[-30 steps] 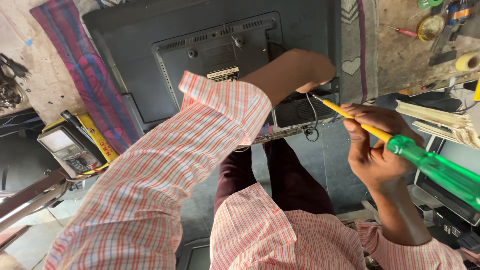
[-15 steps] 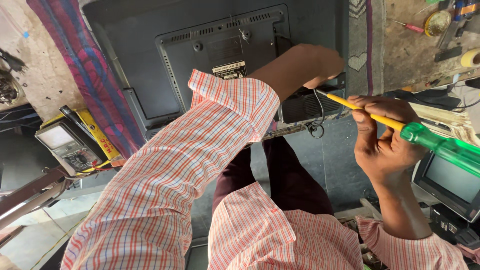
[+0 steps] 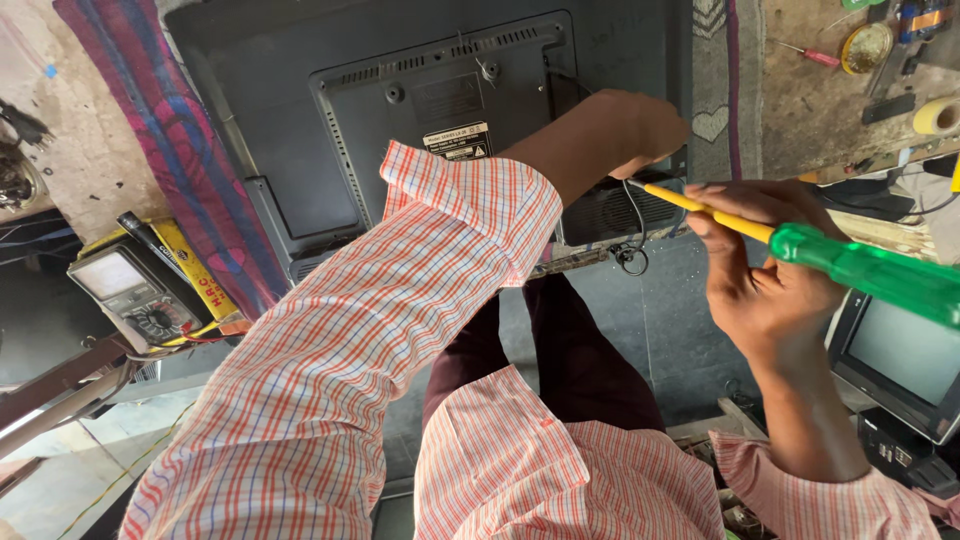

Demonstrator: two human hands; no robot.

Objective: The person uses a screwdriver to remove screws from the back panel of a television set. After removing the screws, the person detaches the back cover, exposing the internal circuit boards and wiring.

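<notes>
Screwdriver (image 3: pixel 800 245) tilted flatter; right hand (image 3: pixel 765 270) gripping shaft, left hand (image 3: pixel 640 135) bracing television (image 3: pixel 440 110)

A worn wooden workbench (image 3: pixel 820 110) stands beside a striped cloth (image 3: pixel 170 140), over a dark floor (image 3: pixel 680 330) in daylight.

Screwdriver work on back of a flat TV, head view.

Right hand (image 3: pixel 765 275) at 3 o'clock grips green-handled screwdriver (image 3: pixel 860 268), fingers wrapped where handle meets yellow shaft; tip points toward 9 o'clock at TV's lower edge. Left hand (image 3: pixel 640 130), checked sleeve rolled up, reaches across to 1 o'clock and rests on the dark TV back panel (image 3: pixel 400 90), just above the tip; whether it grips anything can't tell. Small wire loop (image 3: pixel 632 258) hangs near the tip. Multimeter (image 3: pixel 135 290) w/ yellow case at 9 o'clock, beside striped cloth (image 3: pixel 170 150). Tape roll (image 3: pixel 938 116) on worktop (image 3: pixel 810 110) at 2 o'clock. Small monitor (image 3: pixel 905 360) at 4 o'clock.
</notes>
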